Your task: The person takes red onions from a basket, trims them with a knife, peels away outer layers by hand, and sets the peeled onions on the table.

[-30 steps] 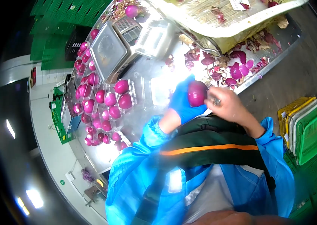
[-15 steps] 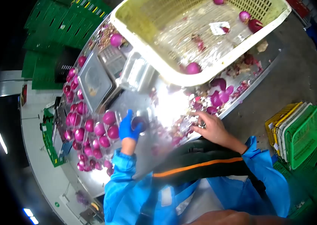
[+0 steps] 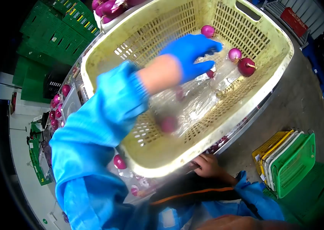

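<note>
My left hand (image 3: 190, 55), in a blue glove, reaches over the inside of a pale yellow plastic basket (image 3: 93, 61). Its thumb is spread from the fingers and nothing shows between them. To its right are a pink-purple onion (image 3: 234, 54) and a darker red onion (image 3: 247, 67); another onion (image 3: 208, 31) lies above the fingertips. A blurred onion (image 3: 168, 124) is nearer me in the basket. My bare right hand (image 3: 207, 165) is just below the basket's near rim, by the table edge. Its fingertips are partly hidden, so their grip is unclear.
Clear film lines the basket floor. Stacked yellow, white and green crates (image 3: 294, 165) stand on the floor to the right. More onions (image 3: 110, 9) sit beyond the basket, and others (image 3: 56, 109) lie on the table at left. A single onion (image 3: 119, 161) is by the basket's near-left corner.
My left hand has gone from the table by the onions up into the basket. My right hand has shifted from the peelings to below the basket's rim. The basket now appears nearer in view.
</note>
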Motion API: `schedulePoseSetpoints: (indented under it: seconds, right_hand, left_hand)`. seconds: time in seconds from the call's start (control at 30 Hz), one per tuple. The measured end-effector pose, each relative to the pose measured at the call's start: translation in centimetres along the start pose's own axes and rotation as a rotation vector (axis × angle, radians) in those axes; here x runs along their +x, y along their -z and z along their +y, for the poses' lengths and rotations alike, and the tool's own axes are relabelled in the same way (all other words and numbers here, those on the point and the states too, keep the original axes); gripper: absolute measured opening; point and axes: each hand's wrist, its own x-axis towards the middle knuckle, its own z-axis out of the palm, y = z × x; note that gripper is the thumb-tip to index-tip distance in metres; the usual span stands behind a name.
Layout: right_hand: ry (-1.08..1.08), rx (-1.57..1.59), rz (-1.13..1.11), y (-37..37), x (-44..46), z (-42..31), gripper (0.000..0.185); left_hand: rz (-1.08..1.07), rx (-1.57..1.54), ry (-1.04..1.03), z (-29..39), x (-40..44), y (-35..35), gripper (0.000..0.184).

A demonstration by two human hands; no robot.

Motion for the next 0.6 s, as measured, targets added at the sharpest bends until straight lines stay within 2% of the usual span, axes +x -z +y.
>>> schedulePoseSetpoints:
  seconds: [0.07, 0.1, 0.17, 0.23, 0.27, 0.33, 0.37, 0.47, 0.5, 0.6]
  right_hand:
    - [-0.036, 0.044, 0.074, 0.5, 0.0, 0.9, 0.018]
    - [-0.021, 0.0, 0.132, 0.0, -0.5, 1.6, 0.02]
    - [-0.015, -0.037, 0.184, -0.2, -0.9, 2.6, 0.021]
    - [0.024, -0.117, 0.255, -0.1, -0.8, 3.3, 0.018]
    - [-0.048, -0.07, 0.191, -0.6, -1.6, 3.7, 0.022]
    - [-0.186, 0.028, 0.066, -2.1, -3.5, 4.7, 0.03]
    - [-0.172, 0.081, 0.156, -0.9, -1.8, 3.8, 0.02]
    - [-0.22, 0.012, 0.058, -2.4, -4.7, 5.6, 0.02]
    - [-0.243, -0.008, 0.048, -1.7, -3.6, 4.8, 0.026]
    - [-0.356, 0.027, -0.082, -2.1, -4.7, 5.0, 0.03]
  left_hand:
    - [-0.138, -0.02, 0.174, -2.3, 4.5, -4.1, 0.047]
    - [-0.162, 0.03, 0.179, -3.2, 6.0, -6.0, 0.05]
    - [-0.29, -0.018, 0.319, -4.3, 9.2, -9.4, 0.054]
    - [-0.272, 0.039, 0.136, -7.0, 11.3, -14.5, 0.057]
    - [-0.246, 0.126, 0.028, -8.4, 12.6, -18.1, 0.058]
    - [-0.248, 0.185, -0.047, -8.4, 14.7, -22.9, 0.06]
    - [-0.225, 0.263, -0.034, -8.6, 15.2, -25.2, 0.052]
    - [-0.237, 0.354, 0.154, -8.5, 16.5, -29.1, 0.041]
    - [-0.226, 0.45, 0.127, -9.2, 16.8, -30.3, 0.037]
    - [-0.365, 0.34, 0.239, -8.5, 17.0, -27.9, 0.036]
